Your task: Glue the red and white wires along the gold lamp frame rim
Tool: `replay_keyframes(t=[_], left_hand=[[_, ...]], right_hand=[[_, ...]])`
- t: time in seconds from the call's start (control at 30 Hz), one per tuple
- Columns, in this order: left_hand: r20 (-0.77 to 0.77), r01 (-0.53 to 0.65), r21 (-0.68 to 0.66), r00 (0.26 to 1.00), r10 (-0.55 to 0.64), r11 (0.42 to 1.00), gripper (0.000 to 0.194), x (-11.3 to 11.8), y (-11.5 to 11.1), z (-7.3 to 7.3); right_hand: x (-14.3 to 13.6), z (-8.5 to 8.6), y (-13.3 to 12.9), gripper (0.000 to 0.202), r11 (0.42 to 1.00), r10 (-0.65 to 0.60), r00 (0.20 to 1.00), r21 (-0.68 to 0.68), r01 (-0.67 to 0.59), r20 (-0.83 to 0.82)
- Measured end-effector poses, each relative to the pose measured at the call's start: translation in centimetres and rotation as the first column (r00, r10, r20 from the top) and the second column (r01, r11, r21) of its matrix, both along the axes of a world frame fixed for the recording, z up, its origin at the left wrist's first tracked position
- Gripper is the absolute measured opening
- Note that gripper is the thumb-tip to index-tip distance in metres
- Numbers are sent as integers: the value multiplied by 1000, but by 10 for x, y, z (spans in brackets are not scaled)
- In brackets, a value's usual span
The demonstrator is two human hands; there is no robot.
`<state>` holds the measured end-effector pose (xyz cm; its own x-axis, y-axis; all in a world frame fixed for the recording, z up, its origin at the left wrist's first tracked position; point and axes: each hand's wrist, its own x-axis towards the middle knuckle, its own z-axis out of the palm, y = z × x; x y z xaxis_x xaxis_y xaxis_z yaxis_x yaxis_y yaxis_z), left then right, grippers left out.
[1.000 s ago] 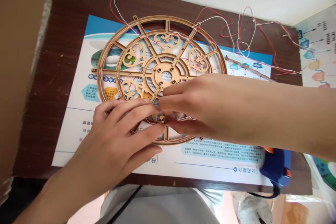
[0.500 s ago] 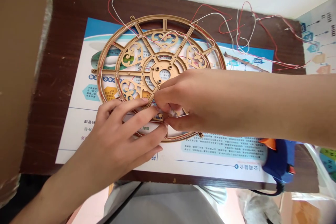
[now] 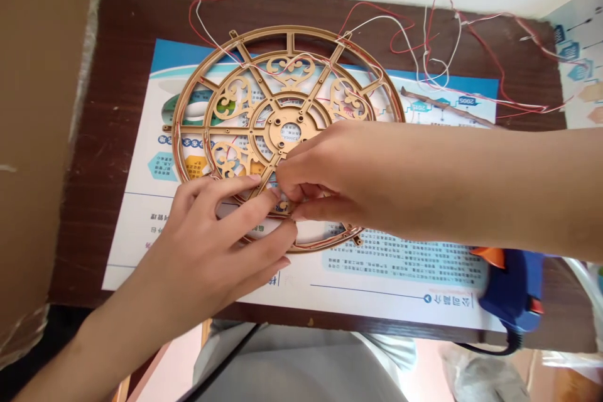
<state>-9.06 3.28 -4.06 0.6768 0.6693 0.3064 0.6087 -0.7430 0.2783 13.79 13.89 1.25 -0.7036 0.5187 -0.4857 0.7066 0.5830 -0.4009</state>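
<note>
A round gold openwork frame (image 3: pixel 214 130) with spokes and scroll ornaments lies flat on a printed sheet. Thin red and white wires run along its rings. My left hand (image 3: pixel 221 239) rests on the frame's near-left part, fingers spread, fingertips touching the inner ring and a spoke. Just right of those fingertips, my right hand (image 3: pixel 325 179) has its thumb and fingers pinched together at the near section of the inner ring. Whatever lies in that pinch is hidden by the fingers. The right forearm covers the frame's right side.
Loose red and white wires (image 3: pixel 393 19) tangle toward the back and right. A blue glue gun (image 3: pixel 511 289) with an orange part lies at the right front. A brown stick (image 3: pixel 443 105) lies on the printed sheet (image 3: pixel 330 301). Brown cardboard (image 3: pixel 42 138) stands at the left.
The view has shifted slightly. My right thumb has drawn a little closer to its fingers at the inner ring. My left hand stays nearly in place on the frame.
</note>
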Motion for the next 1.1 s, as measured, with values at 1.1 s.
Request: replay_keyframes(t=[1.1], left_hand=[[92, 19, -51, 996, -15, 998, 22, -9, -5, -8]], right_hand=[[-1, -3, -61, 45, 607, -683, 694, -350, 713, 228]])
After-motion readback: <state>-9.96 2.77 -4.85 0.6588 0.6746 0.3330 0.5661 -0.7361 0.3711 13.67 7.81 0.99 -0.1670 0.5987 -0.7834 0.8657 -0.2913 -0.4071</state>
